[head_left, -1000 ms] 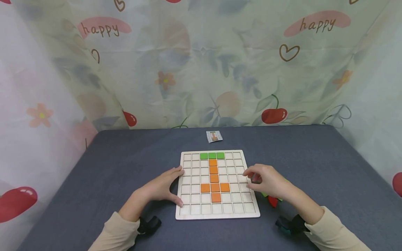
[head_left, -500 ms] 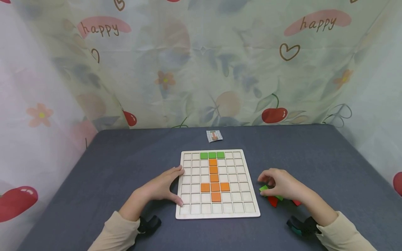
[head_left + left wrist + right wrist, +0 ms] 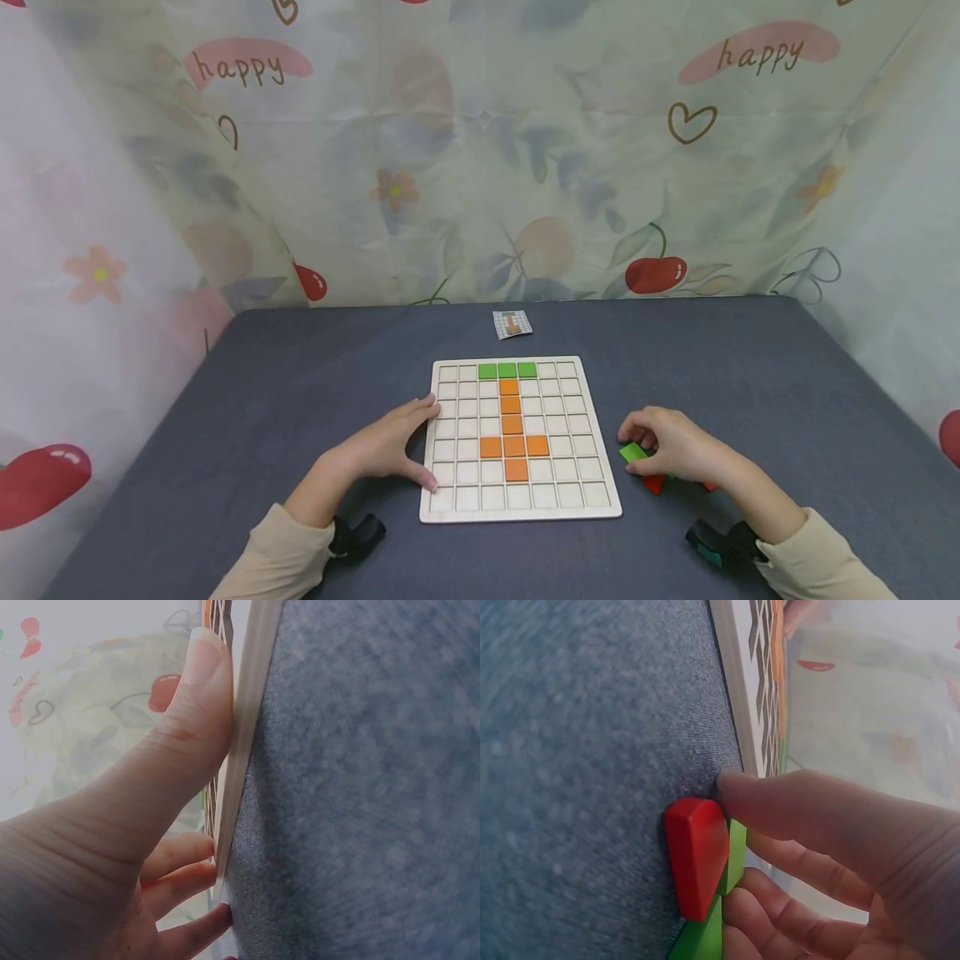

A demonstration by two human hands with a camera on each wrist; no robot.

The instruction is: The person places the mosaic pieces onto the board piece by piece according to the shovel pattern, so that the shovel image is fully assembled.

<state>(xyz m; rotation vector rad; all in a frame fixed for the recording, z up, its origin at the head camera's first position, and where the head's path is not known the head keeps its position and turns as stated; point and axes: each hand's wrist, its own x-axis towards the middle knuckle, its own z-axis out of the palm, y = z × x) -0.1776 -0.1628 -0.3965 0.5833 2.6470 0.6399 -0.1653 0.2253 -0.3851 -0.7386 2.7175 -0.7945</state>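
Board (image 3: 517, 514), square and off-white with a raised rim and a grid of cells, lies flat at the centre of the dark blue cloth-covered table (image 3: 337, 367). Three flat green square tiles (image 3: 507, 371) occupy the middle of its far row; seven flat orange square tiles (image 3: 514, 447) form a column below them, with one tile projecting to each side in the fifth row. Left hand (image 3: 382, 446) is positioned at the left edge of the board: thumb and fingers spread wide apart, thumb resting on the rim near the lower corner, fingertips touching the edge farther up. Right hand (image 3: 671, 437) is positioned over the loose pieces to the right of the board, thumb and index fingertips apart, remaining fingers curled inward. A loose light green tile (image 3: 632, 452) shows between thumb and index finger; whether they pinch it cannot be told. A glossy red block (image 3: 697, 855) with angled sides lies just beside the thumb tip, and a darker green piece (image 3: 699, 941) shows below it. A small printed card (image 3: 512, 325) lies beyond the board. A pale printed curtain (image 3: 480, 167) with cherries and flowers hangs behind the table.
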